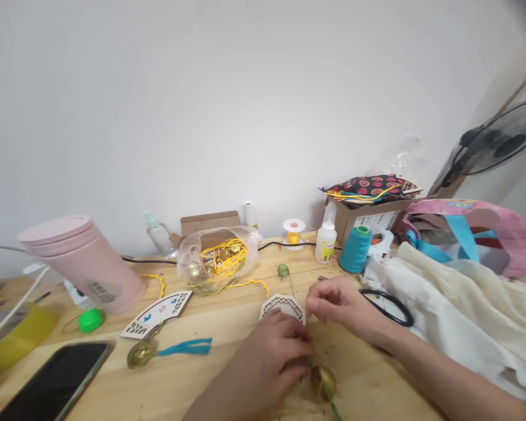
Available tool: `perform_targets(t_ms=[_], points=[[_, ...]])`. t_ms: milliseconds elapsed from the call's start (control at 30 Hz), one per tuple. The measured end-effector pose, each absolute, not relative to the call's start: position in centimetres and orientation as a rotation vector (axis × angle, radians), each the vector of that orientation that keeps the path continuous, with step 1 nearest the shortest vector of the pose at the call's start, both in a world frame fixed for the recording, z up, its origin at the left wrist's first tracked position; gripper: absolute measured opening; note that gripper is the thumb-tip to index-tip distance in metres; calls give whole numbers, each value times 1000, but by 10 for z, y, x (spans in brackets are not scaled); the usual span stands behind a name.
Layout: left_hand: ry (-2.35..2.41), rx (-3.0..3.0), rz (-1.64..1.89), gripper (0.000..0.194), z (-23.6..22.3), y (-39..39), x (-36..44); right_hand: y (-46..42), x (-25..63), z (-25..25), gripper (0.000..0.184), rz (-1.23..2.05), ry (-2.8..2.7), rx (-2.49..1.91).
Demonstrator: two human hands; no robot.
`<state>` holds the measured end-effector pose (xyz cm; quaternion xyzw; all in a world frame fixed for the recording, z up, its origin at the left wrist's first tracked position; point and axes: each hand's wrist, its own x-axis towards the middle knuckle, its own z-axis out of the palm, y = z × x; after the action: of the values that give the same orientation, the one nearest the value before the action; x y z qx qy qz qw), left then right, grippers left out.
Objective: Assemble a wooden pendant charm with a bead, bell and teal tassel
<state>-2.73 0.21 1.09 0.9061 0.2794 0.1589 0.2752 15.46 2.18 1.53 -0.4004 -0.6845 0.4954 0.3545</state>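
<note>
My left hand [267, 356] lies curled over the lower edge of an octagonal laser-cut wooden fretwork piece [284, 307] on the pine tabletop [228, 374]. My right hand [335, 307] is close above that piece, its fingertips pinched together. No thread shows between them at this size. Below my left hand sits a gold ball ornament [323, 383] with a green cord [335, 409] trailing toward the bottom edge. A small green ball [283, 270] lies just beyond the wooden piece. To the left lie a curved fretwork piece [156, 314] and a gold ball with a teal tassel [170, 351].
A clear bag [217, 260] of gold balls and yellow cord, a pink tumbler [85, 263] and a phone [55, 383] stand to the left. A teal thread cone [355, 250], a glue bottle [325, 241], a black cord [388, 308] and cream cloth [456, 310] lie right.
</note>
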Motion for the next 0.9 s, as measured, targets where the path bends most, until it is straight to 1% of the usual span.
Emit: perform_targets(t_ms=[133,200,267,400,633,700,767,833,900], points=[[795,2523,462,14,6,1,-23,13,158,23,28,955,-2371,-1263],[805,2538,464,13,5,0,-22,8,155,26,26,848,-2532,-1259],[812,2533,459,14,5,-1,-21,5,151,28,28,807,-2636,-1202],[810,2507,444,11,7,-1,-22,3,147,29,30,825,-2656,-1225],[815,2471,417,11,11,1,-22,1,147,29,21,866,-2639,-1278],[808,2450,420,12,12,1,-23,0,148,29,23,894,-2627,-1274],[780,2388,454,11,14,1,-26,0,150,27,28,972,-2607,-1234],[779,2298,551,12,15,3,-30,3,153,24,33,1067,-2564,-1180],[868,2215,689,8,16,7,-35,9,155,19,34,1070,-2478,-1186]])
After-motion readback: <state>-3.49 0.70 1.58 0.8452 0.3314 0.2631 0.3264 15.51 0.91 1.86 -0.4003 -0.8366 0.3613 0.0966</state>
